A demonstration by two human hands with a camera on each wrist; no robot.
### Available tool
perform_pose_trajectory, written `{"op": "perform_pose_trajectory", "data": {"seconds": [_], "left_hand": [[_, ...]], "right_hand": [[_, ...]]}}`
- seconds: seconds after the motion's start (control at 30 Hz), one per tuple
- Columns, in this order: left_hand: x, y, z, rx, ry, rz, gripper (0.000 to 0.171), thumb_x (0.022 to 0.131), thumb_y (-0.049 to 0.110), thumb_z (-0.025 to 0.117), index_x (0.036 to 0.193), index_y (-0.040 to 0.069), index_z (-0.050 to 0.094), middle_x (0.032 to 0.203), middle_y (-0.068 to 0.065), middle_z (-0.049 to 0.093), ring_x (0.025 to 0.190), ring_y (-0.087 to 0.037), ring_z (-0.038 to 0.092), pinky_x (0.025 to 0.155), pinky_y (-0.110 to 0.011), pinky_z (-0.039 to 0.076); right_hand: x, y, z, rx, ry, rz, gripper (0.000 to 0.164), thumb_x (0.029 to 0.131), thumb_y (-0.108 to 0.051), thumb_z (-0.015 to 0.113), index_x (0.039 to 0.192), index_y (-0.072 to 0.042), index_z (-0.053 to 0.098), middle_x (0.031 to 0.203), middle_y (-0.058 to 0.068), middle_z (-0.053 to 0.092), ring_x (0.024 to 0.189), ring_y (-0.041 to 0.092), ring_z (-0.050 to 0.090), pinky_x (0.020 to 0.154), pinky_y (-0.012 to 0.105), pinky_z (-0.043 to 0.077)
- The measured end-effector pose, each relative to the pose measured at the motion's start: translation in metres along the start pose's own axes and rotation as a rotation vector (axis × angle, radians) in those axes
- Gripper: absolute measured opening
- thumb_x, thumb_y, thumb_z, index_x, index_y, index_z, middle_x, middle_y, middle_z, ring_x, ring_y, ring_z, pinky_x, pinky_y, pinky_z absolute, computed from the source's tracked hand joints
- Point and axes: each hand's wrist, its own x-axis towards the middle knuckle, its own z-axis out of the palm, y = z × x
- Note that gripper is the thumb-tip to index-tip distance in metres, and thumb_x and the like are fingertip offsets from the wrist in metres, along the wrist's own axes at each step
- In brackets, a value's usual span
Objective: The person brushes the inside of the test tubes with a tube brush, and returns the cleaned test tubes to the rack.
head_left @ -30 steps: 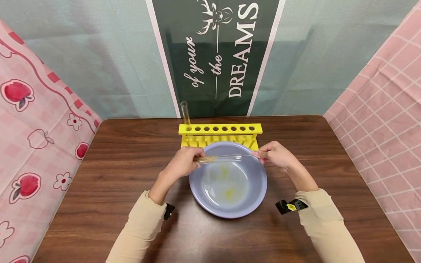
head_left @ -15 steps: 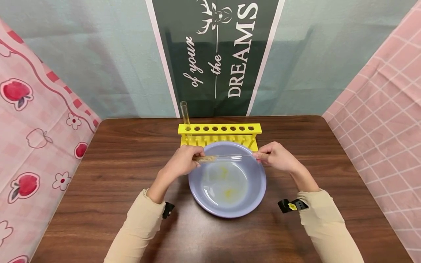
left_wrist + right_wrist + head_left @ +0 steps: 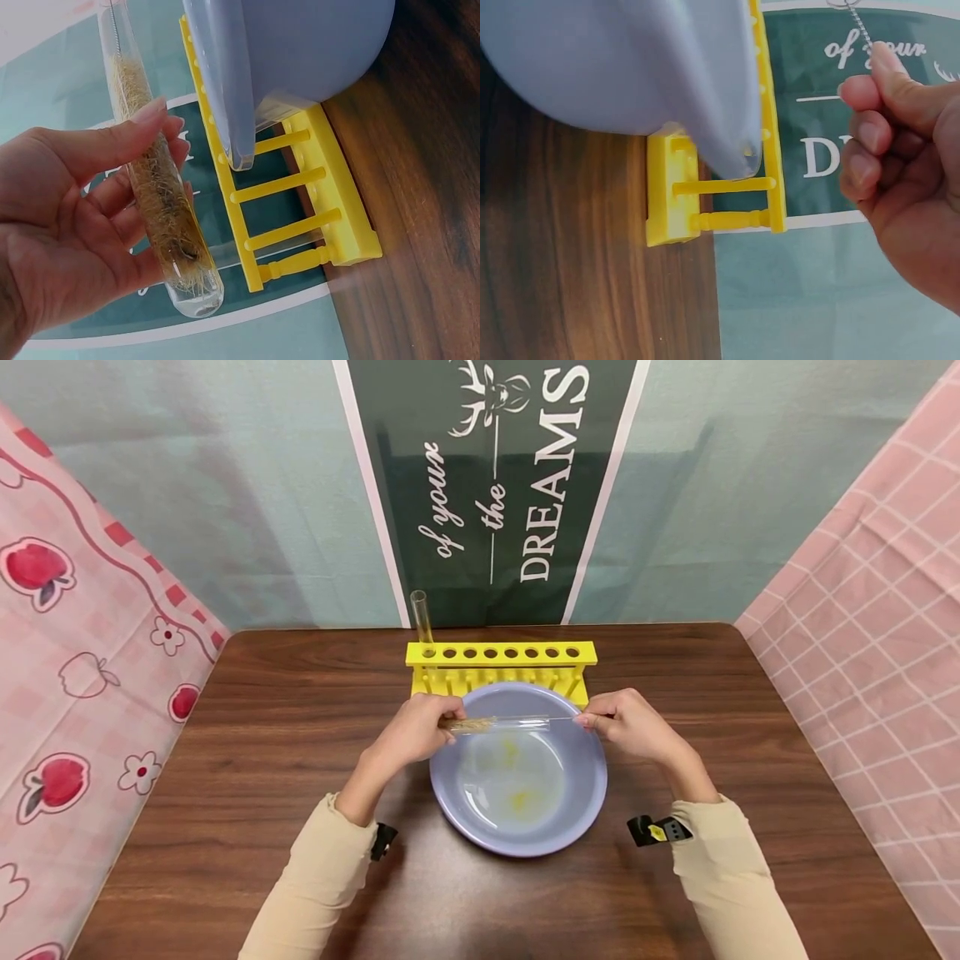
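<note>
My left hand (image 3: 422, 727) grips a clear glass test tube (image 3: 196, 301) near its rounded closed end, thumb on one side and fingers behind. Inside the tube sit the tan bristles of a test tube brush (image 3: 156, 180), reaching close to the bottom. The brush's thin twisted wire comes out of the tube's mouth toward the right. My right hand (image 3: 626, 720) pinches that wire (image 3: 861, 24) between thumb and forefinger, its other fingers curled. Tube and brush lie nearly level over the far part of a lavender basin (image 3: 517, 843) that holds water with yellowish patches.
Behind the basin stands a yellow test tube rack (image 3: 501, 653), partly hidden by it. Another test tube (image 3: 422, 617) with some yellowish content stands in the rack's leftmost hole. A printed cloth backdrop rises at the back edge of the wooden table (image 3: 300, 693).
The right hand has shifted very slightly, and its forearm has moved a little to the left. The left hand keeps its grip on the tube; the brush stays inside.
</note>
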Motion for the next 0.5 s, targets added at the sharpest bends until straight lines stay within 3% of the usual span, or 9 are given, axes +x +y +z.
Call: {"op": "perform_pose_trajectory", "data": {"seconds": [0.23,0.33,0.43,0.5], "left_hand": [[0.0004,0.0025,-0.0006,-0.017,-0.016,0.008,0.019,0.070,-0.002,0.073,0.082,0.009,0.063,0.076,0.000,0.059,0.072,-0.016,0.053,0.069,-0.033,0.045],[0.0007,0.0031,-0.0009,-0.023,-0.017,0.005,0.019,0.071,-0.001,0.074,0.082,0.009,0.063,0.076,0.000,0.059,0.073,-0.016,0.053,0.070,-0.033,0.045],[0.0009,0.0032,-0.0010,-0.024,-0.017,0.000,0.018,0.071,-0.001,0.074,0.082,0.009,0.063,0.076,0.000,0.059,0.073,-0.016,0.053,0.070,-0.033,0.045],[0.0010,0.0030,-0.0005,-0.017,-0.013,0.000,0.019,0.071,-0.002,0.073,0.082,0.009,0.063,0.075,0.001,0.059,0.072,-0.016,0.053,0.070,-0.033,0.045]], "right_hand": [[-0.0022,0.0050,0.0072,-0.110,0.162,-0.147,0.019,0.073,0.002,0.071,0.061,-0.009,0.060,0.056,-0.011,0.044,0.054,0.007,0.041,0.048,0.022,0.036],[-0.0025,0.0060,0.0087,-0.140,0.204,-0.188,0.018,0.071,0.004,0.071,0.061,-0.006,0.060,0.056,-0.010,0.043,0.057,0.008,0.041,0.050,0.022,0.035],[-0.0032,0.0064,0.0083,-0.115,0.179,-0.165,0.017,0.073,0.003,0.070,0.062,-0.006,0.060,0.056,-0.006,0.046,0.057,0.008,0.041,0.050,0.022,0.035],[-0.0038,0.0051,0.0063,-0.053,0.121,-0.094,0.017,0.077,0.000,0.068,0.063,-0.005,0.061,0.056,-0.002,0.048,0.055,0.007,0.041,0.049,0.022,0.036]]}}
